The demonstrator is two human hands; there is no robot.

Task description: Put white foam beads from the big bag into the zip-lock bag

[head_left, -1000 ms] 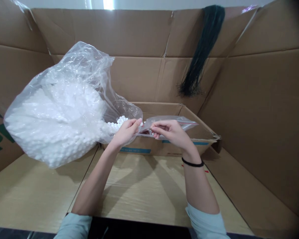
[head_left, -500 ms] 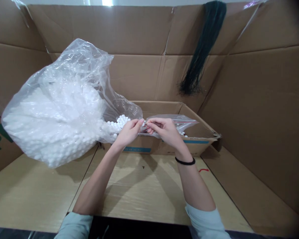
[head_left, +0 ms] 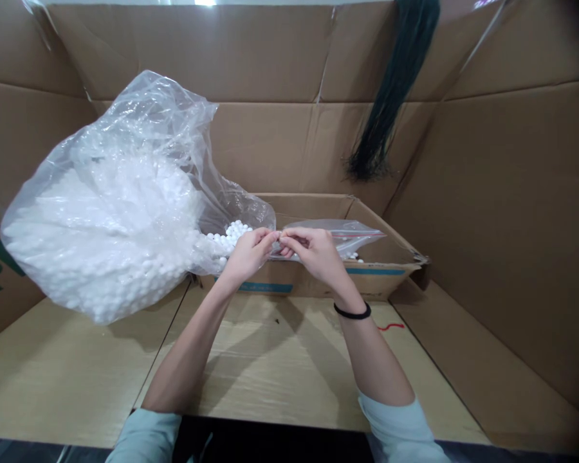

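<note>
Since the earlier frame the right hand (head_left: 318,249) had shifted leftward, until its fingertips all but met those of the left hand (head_left: 249,254). From my remote seat I saw each thumb drawn against its fingers in a fine pinch; I couldn't tell what lay between them. Doing it well, I judged, wanted a light grip, steady wrists and the tips kept above the cardboard box (head_left: 313,288), so a slip would land inside. White balls (head_left: 238,229) lay just left of the left hand, in the narrow end of a large clear bag (head_left: 149,96) bulging away leftward. A zip bag (head_left: 361,235) lay behind the right hand. Farther out, a red cord (head_left: 390,326) lay right of its wrist, and a dark bundle of strands (head_left: 398,77) hung beyond.
</note>
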